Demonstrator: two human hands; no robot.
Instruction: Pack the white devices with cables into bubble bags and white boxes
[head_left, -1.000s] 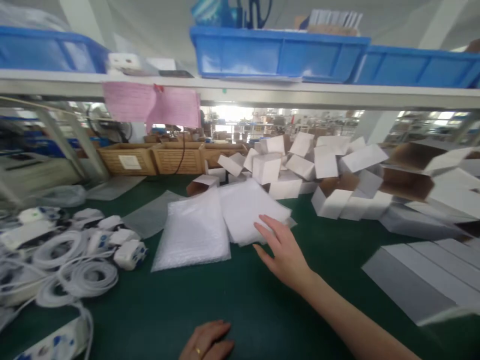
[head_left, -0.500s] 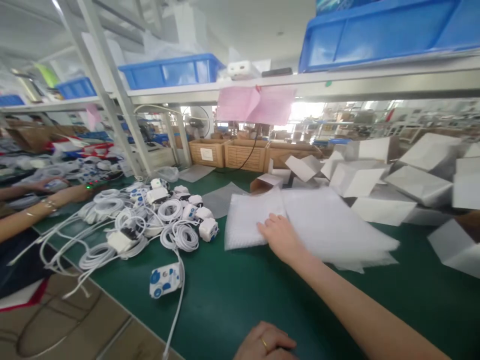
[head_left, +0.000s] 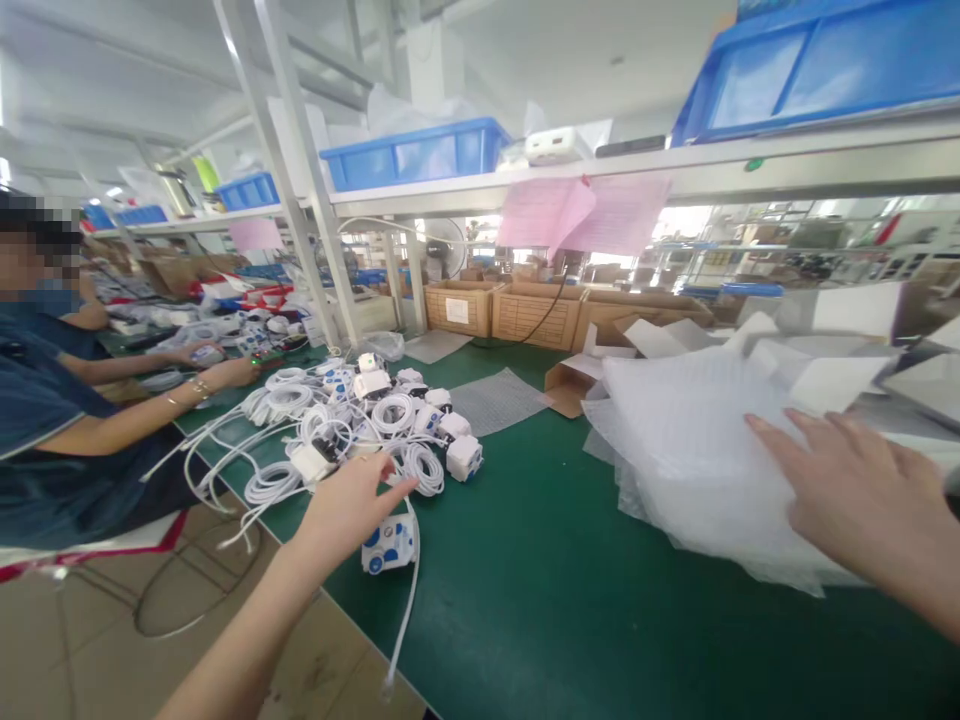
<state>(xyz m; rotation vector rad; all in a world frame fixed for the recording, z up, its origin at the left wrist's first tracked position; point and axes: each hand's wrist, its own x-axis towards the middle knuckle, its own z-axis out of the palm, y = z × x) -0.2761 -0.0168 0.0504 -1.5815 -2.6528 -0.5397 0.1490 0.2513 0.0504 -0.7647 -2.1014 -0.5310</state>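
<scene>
"Where are the translucent white bubble-wrap sheets (head_left: 690, 430)?"
"On the green counter (head_left: 540, 560), at ten o'clock from the spread, ungripping right hand (head_left: 862, 500); contact is unclear."
"Left hand (head_left: 356, 500)?"
"Empty, fingers parted, now closer to the boxy white-and-blue plastic device (head_left: 388, 545) at five o'clock. The sheets' two adjoining stacks now form one pile."

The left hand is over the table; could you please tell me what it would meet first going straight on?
Probably the coil of white cable just ahead of the left hand, though depth is unclear and the hand might pass above it.
</scene>
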